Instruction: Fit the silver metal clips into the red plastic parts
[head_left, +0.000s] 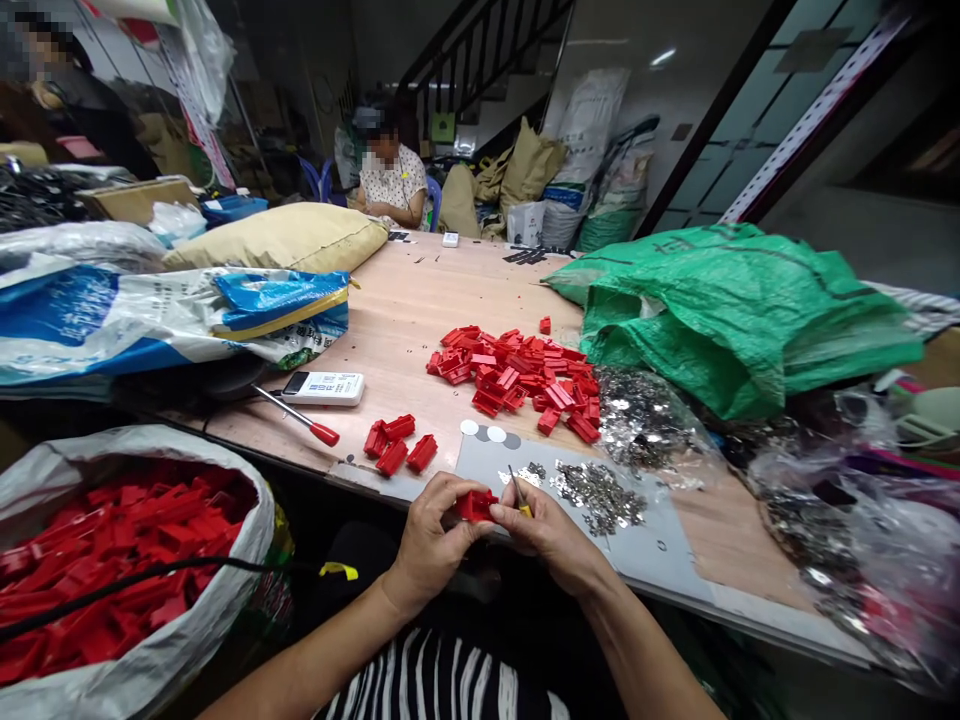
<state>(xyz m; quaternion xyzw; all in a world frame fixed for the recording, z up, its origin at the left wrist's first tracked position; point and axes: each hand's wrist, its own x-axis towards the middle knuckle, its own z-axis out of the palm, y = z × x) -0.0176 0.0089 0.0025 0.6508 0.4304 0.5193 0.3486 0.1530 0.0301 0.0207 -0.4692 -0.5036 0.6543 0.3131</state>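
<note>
My left hand (pixel 433 535) is closed round a small red plastic part (pixel 475 505) just in front of the table edge. My right hand (pixel 541 528) meets it from the right, pinching a thin yellow-handled tool (pixel 519 494) whose tip points up by the part. Behind my hands lies a grey sheet (pixel 660 545) with a heap of small silver metal pieces (pixel 596 492). A few red parts (pixel 396 443) lie to the left, and a big pile of red parts (pixel 517 378) sits farther back.
A white sack full of red parts (pixel 112 560) stands at my lower left. A remote control (pixel 324 387) and a red-handled screwdriver (pixel 300 417) lie on the wooden table (pixel 420 300). A green sack (pixel 735 310) and clear bags of metal pieces (pixel 825 500) fill the right. A person (pixel 390 180) sits at the far end.
</note>
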